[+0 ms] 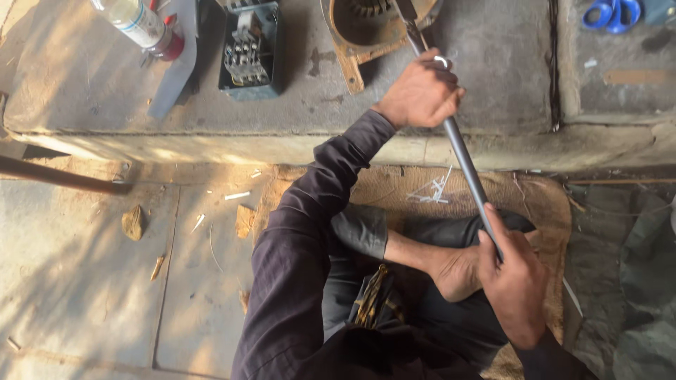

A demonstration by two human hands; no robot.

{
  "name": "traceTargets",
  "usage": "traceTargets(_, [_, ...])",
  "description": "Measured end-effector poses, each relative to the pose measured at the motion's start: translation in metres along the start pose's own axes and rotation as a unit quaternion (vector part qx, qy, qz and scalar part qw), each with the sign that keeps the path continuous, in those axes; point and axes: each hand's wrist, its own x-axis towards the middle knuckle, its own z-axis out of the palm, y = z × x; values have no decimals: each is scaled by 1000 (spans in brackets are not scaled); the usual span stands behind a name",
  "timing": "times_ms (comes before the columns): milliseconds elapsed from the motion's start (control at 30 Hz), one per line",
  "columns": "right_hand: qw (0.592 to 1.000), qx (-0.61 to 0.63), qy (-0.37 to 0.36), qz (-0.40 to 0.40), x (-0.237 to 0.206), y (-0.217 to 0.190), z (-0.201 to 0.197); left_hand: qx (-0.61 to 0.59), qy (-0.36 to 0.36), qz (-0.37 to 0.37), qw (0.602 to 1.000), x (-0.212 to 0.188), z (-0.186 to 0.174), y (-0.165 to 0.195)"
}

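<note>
Metal rod (461, 151) clenched in both hands: left hand (422, 95) high, right hand (514, 281) low, tip inside rusty motor housing (366, 28) beyond. Risk: tip slipping out under leverage.

Concrete ledge (493, 70) with rusty motor housing (370, 28), grey switch box (250, 53), bottle (137, 21), blue scissors (611, 14).
</note>
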Motion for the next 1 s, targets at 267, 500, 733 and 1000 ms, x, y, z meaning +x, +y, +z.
traceTargets(267, [999, -9, 5, -52, 57, -22, -23, -21, 69, -8, 997, 12, -6, -35])
traceTargets(500, [988, -28, -95, 118, 14, 19, -66, 21, -89, -34, 995, 32, 20, 27])
traceTargets(733, [988, 20, -97, 120, -89, 125, -114, -57, -35, -21, 998, 49, 4, 131])
traceTargets(1000, [985, -79, -99, 114, -117, 80, -81, -77, -69, 38, 994, 21, -4, 101])
